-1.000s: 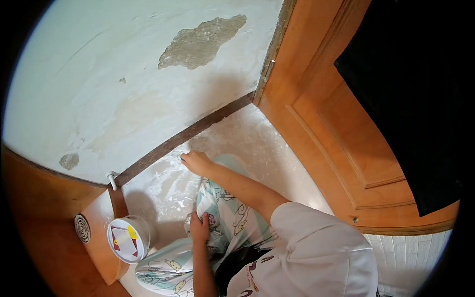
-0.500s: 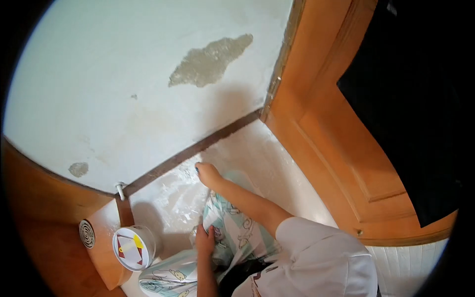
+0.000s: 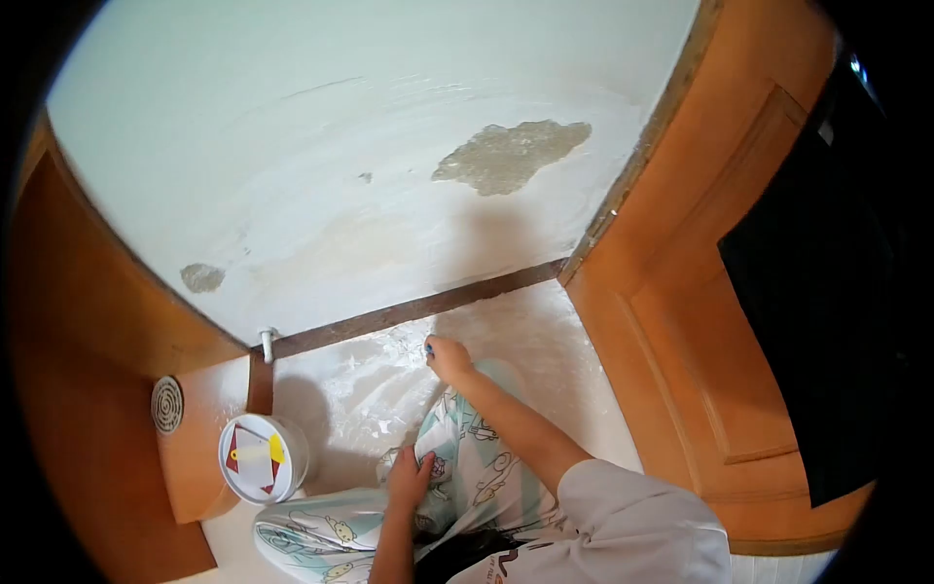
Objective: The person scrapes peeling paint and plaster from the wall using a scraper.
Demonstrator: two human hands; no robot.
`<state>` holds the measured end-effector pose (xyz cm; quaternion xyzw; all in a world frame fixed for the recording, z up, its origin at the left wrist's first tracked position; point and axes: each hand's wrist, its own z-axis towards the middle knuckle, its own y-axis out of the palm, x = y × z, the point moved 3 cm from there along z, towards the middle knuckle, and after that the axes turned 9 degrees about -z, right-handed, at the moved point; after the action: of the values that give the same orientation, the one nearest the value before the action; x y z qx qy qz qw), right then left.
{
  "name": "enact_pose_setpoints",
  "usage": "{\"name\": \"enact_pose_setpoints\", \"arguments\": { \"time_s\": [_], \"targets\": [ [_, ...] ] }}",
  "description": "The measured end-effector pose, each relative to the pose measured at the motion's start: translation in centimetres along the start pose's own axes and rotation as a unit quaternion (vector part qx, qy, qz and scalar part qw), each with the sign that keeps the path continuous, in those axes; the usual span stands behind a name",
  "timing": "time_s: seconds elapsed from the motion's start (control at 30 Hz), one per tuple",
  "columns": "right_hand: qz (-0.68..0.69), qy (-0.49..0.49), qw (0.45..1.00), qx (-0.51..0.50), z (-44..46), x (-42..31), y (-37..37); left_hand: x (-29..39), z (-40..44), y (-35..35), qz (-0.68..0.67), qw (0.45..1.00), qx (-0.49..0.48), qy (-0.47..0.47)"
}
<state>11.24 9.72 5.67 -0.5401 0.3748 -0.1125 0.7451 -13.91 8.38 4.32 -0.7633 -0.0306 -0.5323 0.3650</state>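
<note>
My right hand (image 3: 449,360) is closed in a fist, low in front of the wall (image 3: 321,175). A small blue thing (image 3: 429,349) pokes out of the fist; the rest of it is hidden, so its kind cannot be made out. Beneath this hand, white flakes and dust (image 3: 394,355) cover the floor. My left hand (image 3: 409,475) rests by my bent leg in patterned trousers (image 3: 486,467), thumb and fingers apart, apparently holding nothing. The white wall has a large bare grey patch (image 3: 511,156) and a smaller one (image 3: 202,278) lower left.
A white bucket (image 3: 297,457) with a labelled lid stands at my left, near a round floor drain (image 3: 167,404). A white pipe fitting (image 3: 268,343) sticks out at the wall's foot. Brown skirting (image 3: 418,310) runs along it. At right, dark cloth (image 3: 817,321) hangs before a wooden door (image 3: 671,331).
The view has shifted, so wall, bucket and door sit differently in the picture. My right hand stays low by the wall with the blue thing; my left hand stays at my leg.
</note>
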Motion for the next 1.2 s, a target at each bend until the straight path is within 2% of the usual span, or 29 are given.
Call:
{"name": "enact_pose_setpoints", "arguments": {
  "time_s": [0.07,0.17,0.37,0.47,0.53,0.57,0.67,0.87,0.97,1.07,1.2],
  "targets": [
    [0.000,0.007,0.999,-0.031,-0.1,-0.4,-0.6,0.0,-0.1,0.1,0.007,1.000,0.008,0.004],
    [0.022,0.021,0.999,-0.026,0.1,-0.1,0.0,-0.1,0.1,0.0,0.021,0.999,-0.028,-0.034],
    [0.045,0.021,0.997,-0.051,0.2,0.0,0.5,-0.2,0.3,0.3,0.019,0.998,-0.034,-0.043],
    [0.022,0.015,0.998,-0.061,0.2,-0.1,0.4,-1.0,0.5,0.9,0.012,1.000,-0.001,-0.015],
    [0.032,-0.012,0.999,-0.031,0.4,0.1,0.2,-0.5,0.7,0.7,0.011,1.000,-0.006,0.004],
    [0.042,-0.032,0.998,-0.026,0.1,0.0,0.5,-0.5,0.3,0.4,0.010,1.000,-0.002,0.004],
    [0.064,-0.011,0.998,-0.025,-0.1,-0.5,0.0,-0.8,0.2,0.5,0.034,0.999,0.007,0.000],
    [0.032,-0.031,0.998,-0.048,0.2,-0.3,0.1,-0.5,0.0,0.3,0.051,0.999,0.005,-0.002],
    [-0.109,-0.058,0.992,-0.018,-0.2,-1.4,-1.4,-0.4,0.1,0.2,0.047,0.999,-0.006,-0.007],
    [-0.282,-0.165,0.943,-0.062,0.4,-1.7,-1.4,-0.4,0.0,0.1,0.050,0.999,-0.008,-0.006],
    [-0.365,-0.190,0.894,-0.176,0.6,-1.3,-0.7,-0.5,0.2,0.3,0.066,0.998,-0.012,-0.015]
  ]
}}
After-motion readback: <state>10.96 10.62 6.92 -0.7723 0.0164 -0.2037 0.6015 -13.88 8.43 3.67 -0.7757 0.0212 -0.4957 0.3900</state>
